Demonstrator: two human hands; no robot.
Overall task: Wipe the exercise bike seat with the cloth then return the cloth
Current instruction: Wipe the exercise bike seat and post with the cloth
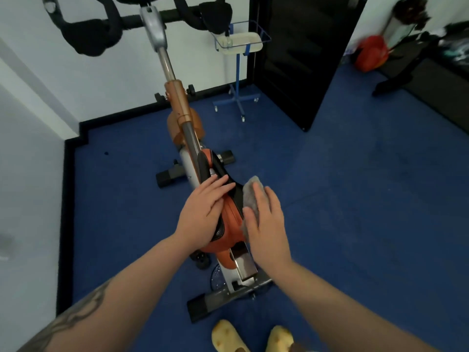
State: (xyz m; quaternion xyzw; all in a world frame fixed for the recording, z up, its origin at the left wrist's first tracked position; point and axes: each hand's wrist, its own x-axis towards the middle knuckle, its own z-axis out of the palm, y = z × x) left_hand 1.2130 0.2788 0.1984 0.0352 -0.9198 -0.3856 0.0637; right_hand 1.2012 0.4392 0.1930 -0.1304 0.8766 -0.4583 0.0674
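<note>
The exercise bike's orange and black seat (232, 219) sits at the centre of the head view, seen from above. My left hand (203, 212) lies flat on the seat's left side with its fingers together, steadying it. My right hand (266, 224) presses a grey cloth (250, 196) against the seat's right side. The cloth shows above and left of my fingers; the rest is hidden under my palm. Both forearms reach in from the bottom.
The bike's frame (182, 107) runs up to black handlebars (91, 34) near the white wall. A blue wheeled stand with a white tray (241, 41) stands behind, beside a black door (299, 59). Blue floor (355, 199) surrounds the bike. My yellow shoes (228, 336) show at the bottom.
</note>
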